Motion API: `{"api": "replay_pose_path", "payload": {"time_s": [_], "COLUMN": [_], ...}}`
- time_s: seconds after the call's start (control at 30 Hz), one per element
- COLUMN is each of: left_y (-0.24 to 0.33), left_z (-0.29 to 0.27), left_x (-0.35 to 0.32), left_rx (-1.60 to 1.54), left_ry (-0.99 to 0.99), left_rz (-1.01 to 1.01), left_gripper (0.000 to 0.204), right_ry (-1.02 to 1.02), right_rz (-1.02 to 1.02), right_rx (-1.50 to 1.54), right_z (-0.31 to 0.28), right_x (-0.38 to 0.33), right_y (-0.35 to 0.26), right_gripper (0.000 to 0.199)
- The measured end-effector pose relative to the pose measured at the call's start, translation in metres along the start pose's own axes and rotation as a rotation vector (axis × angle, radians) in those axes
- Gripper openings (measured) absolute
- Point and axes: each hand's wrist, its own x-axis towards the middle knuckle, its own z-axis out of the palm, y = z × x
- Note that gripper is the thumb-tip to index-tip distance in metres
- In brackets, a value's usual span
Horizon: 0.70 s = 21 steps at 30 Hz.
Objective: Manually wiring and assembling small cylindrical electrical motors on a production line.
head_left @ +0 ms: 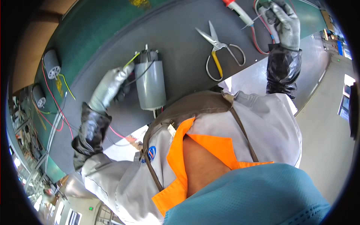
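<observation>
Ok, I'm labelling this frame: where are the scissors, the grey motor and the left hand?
scissors (219, 47): head view, on the pivot above the yellow handle.
grey motor (150, 85): head view, middle of its body.
left hand (110, 87): head view, back of the grey glove.

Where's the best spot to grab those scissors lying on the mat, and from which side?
Probably by the handle loops. The scissors lie flat on the dark mat, blades open and pointing away from the person, loops at the near edge. Coming from the near side with the right hand keeps fingers clear of the tips; the yellow-wrapped shank just above the loops also looks like a safe pinch point.
</observation>
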Motion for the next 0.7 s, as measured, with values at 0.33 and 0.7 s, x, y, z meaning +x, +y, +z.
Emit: {"api": "replay_pose_path", "payload": {"time_s": [0.33,0.7], "left_y": [-0.031,-0.016], "left_z": [-0.047,-0.021], "left_x": [0.012,-0.028], "left_rx": [0.033,-0.248], "left_ry": [-0.379,-0.282], "left_rz": [0.347,0.259], "left_gripper": [0.057,0.03], "right_ry": [-0.649,-0.691], "right_rz": [0.621,-0.573], "right_rx": [0.502,-0.252], "right_z": [0.13,0.211], "right_x": [-0.068,-0.134], "right_y": [0.061,0.095], "right_gripper": [0.04,0.02]}}
